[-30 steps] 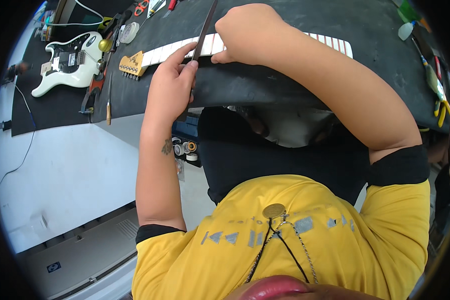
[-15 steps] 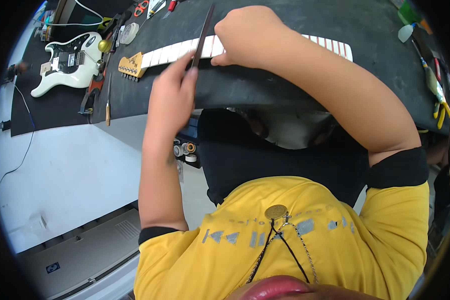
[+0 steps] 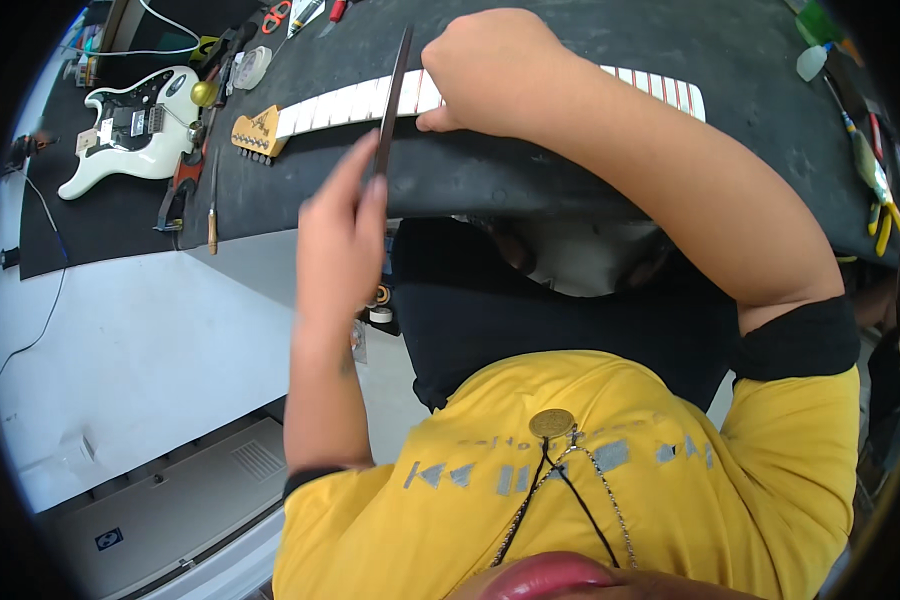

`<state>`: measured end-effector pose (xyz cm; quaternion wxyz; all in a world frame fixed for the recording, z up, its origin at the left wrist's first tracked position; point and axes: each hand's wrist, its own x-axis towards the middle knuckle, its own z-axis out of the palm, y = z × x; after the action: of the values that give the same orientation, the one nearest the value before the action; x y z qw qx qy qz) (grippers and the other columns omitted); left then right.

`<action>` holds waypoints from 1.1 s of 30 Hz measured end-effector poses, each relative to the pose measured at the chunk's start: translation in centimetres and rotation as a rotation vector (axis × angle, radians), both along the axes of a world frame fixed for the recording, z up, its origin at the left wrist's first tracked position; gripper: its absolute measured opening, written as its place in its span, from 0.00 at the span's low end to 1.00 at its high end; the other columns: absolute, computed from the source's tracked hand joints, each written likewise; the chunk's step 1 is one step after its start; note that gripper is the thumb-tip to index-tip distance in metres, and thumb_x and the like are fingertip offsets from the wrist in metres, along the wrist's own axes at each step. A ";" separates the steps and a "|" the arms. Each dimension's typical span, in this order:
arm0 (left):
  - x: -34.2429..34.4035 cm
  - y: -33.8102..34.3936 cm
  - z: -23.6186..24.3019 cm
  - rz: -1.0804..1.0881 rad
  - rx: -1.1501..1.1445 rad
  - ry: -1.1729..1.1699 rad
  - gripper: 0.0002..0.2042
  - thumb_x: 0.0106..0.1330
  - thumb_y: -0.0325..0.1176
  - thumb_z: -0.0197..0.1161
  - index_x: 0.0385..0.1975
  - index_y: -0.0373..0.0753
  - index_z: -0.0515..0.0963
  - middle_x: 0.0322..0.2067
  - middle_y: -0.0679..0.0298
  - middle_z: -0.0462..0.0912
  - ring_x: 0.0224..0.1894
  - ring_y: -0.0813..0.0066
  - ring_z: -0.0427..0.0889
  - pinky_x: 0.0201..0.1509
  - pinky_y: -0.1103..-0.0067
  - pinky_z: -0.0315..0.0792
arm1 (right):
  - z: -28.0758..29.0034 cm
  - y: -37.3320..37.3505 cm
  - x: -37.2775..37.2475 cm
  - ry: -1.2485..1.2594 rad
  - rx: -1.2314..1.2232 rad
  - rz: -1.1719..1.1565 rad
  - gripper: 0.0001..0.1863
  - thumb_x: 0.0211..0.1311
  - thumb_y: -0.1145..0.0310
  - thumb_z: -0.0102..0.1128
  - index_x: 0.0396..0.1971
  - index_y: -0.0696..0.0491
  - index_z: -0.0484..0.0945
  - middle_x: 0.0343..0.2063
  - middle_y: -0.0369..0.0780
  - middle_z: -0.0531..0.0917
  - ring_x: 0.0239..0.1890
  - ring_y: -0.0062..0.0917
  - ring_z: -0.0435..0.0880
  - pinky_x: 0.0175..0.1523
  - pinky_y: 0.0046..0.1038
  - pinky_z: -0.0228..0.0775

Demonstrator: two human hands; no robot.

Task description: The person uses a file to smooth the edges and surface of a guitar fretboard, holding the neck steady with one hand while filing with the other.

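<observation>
My left hand (image 3: 340,230), blurred by motion, is closed on a long dark flat metal bar (image 3: 395,85), like a file, which lies crosswise over a detached guitar neck. The neck (image 3: 325,110) lies across the dark mat, its pale fretboard covered in white strips with thin red lines showing toward the right, and its wooden headstock (image 3: 258,131) points left. My right hand (image 3: 485,70) is curled on the neck just right of the bar, thumb at the near edge; its fingertips are hidden.
A white guitar body (image 3: 145,152) lies left, beside clamps (image 3: 178,200), a wood-handled tool (image 3: 213,225) and a yellow round object (image 3: 204,93). Red scissors (image 3: 275,20) sit at the top; yellow-handled pliers (image 3: 885,222) lie right. A white surface (image 3: 130,360) extends lower left.
My left hand and the bar have slid back toward my body and slightly left, across the neck. My right hand stays in nearly the same place.
</observation>
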<state>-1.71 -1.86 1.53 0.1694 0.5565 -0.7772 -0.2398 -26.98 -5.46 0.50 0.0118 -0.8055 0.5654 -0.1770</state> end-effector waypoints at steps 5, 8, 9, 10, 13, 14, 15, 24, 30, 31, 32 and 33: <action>-1.3 -2.5 -0.2 0.004 -0.024 0.016 0.21 0.84 0.30 0.63 0.74 0.38 0.82 0.25 0.55 0.81 0.24 0.70 0.76 0.34 0.70 0.76 | -0.4 -1.2 0.5 0.067 0.075 -0.058 0.26 0.62 0.43 0.79 0.37 0.55 0.96 0.37 0.52 0.95 0.44 0.47 0.97 0.51 0.45 0.89; 4.0 4.7 -2.5 -0.042 -0.102 0.012 0.25 0.81 0.20 0.61 0.77 0.39 0.79 0.29 0.54 0.85 0.27 0.69 0.83 0.40 0.74 0.80 | -0.3 -0.1 -0.3 0.019 0.051 -0.035 0.26 0.62 0.43 0.79 0.36 0.55 0.96 0.37 0.52 0.95 0.44 0.47 0.97 0.51 0.45 0.89; 5.8 8.0 -3.0 0.006 -0.057 0.024 0.26 0.81 0.20 0.61 0.77 0.38 0.79 0.28 0.53 0.85 0.27 0.69 0.83 0.39 0.74 0.80 | 0.1 0.3 -0.3 -0.001 0.023 0.004 0.26 0.62 0.43 0.79 0.36 0.55 0.96 0.37 0.52 0.95 0.44 0.47 0.97 0.51 0.45 0.89; 6.6 9.9 -3.0 0.055 -0.013 0.037 0.26 0.81 0.19 0.61 0.78 0.38 0.78 0.28 0.53 0.85 0.27 0.69 0.84 0.39 0.74 0.80 | 0.2 -0.1 -0.1 -0.005 0.016 0.003 0.26 0.62 0.43 0.79 0.36 0.55 0.96 0.37 0.52 0.95 0.44 0.47 0.97 0.51 0.45 0.89; 4.8 8.5 -1.6 0.059 0.019 0.017 0.26 0.81 0.19 0.61 0.78 0.38 0.78 0.28 0.52 0.84 0.26 0.69 0.84 0.39 0.73 0.80 | -0.7 -0.8 0.4 0.066 0.093 -0.028 0.25 0.63 0.44 0.79 0.36 0.55 0.96 0.36 0.52 0.95 0.43 0.47 0.97 0.51 0.45 0.89; 3.6 6.4 -1.0 0.050 0.005 -0.038 0.25 0.80 0.19 0.61 0.76 0.37 0.79 0.27 0.53 0.84 0.25 0.69 0.83 0.38 0.73 0.79 | -0.9 -0.9 0.5 0.057 0.079 -0.026 0.25 0.63 0.45 0.78 0.36 0.55 0.96 0.36 0.52 0.95 0.43 0.47 0.97 0.50 0.45 0.89; 2.7 3.7 -1.2 -0.011 -0.046 -0.009 0.25 0.83 0.22 0.60 0.78 0.39 0.79 0.25 0.62 0.79 0.24 0.76 0.77 0.33 0.76 0.75 | -0.8 -1.0 0.4 0.048 0.060 -0.032 0.25 0.63 0.45 0.78 0.36 0.55 0.96 0.36 0.52 0.95 0.43 0.47 0.97 0.50 0.45 0.89; 2.8 2.7 -1.9 -0.048 -0.064 0.024 0.24 0.84 0.25 0.60 0.78 0.41 0.79 0.23 0.71 0.74 0.23 0.84 0.71 0.30 0.79 0.70 | -0.7 -1.1 0.1 0.071 0.093 -0.068 0.25 0.63 0.45 0.78 0.36 0.55 0.96 0.36 0.52 0.95 0.43 0.47 0.97 0.50 0.45 0.90; 4.9 7.8 -2.4 -0.006 -0.092 0.025 0.26 0.82 0.20 0.60 0.79 0.42 0.79 0.22 0.70 0.74 0.24 0.86 0.71 0.30 0.79 0.70 | -0.2 -1.0 0.7 0.069 0.138 -0.073 0.24 0.62 0.45 0.79 0.35 0.55 0.96 0.36 0.51 0.95 0.43 0.47 0.97 0.50 0.45 0.90; 3.6 5.7 -1.8 -0.028 -0.117 -0.013 0.26 0.82 0.20 0.60 0.78 0.42 0.79 0.22 0.69 0.74 0.23 0.85 0.71 0.30 0.79 0.70 | -0.6 -0.9 0.8 0.071 0.139 -0.064 0.24 0.62 0.45 0.79 0.35 0.55 0.96 0.36 0.51 0.95 0.43 0.47 0.97 0.50 0.45 0.90; 2.4 3.3 -1.6 -0.085 -0.197 -0.019 0.24 0.83 0.23 0.61 0.77 0.42 0.81 0.22 0.67 0.76 0.23 0.82 0.74 0.30 0.77 0.71 | -0.9 -1.0 0.5 0.064 0.074 -0.050 0.24 0.62 0.44 0.79 0.35 0.55 0.96 0.36 0.51 0.95 0.43 0.47 0.97 0.50 0.45 0.90; 0.4 0.9 -0.6 -0.054 -0.137 -0.036 0.22 0.82 0.24 0.62 0.74 0.39 0.81 0.26 0.54 0.81 0.25 0.65 0.79 0.36 0.72 0.76 | -1.1 -1.0 0.4 0.056 0.017 -0.037 0.25 0.62 0.44 0.79 0.35 0.55 0.96 0.35 0.51 0.95 0.43 0.47 0.97 0.50 0.45 0.90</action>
<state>-1.34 -0.98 0.97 0.1867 0.5267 -0.8094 -0.1803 -26.61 -6.43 -0.58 -0.0006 -0.7995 0.5816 -0.1499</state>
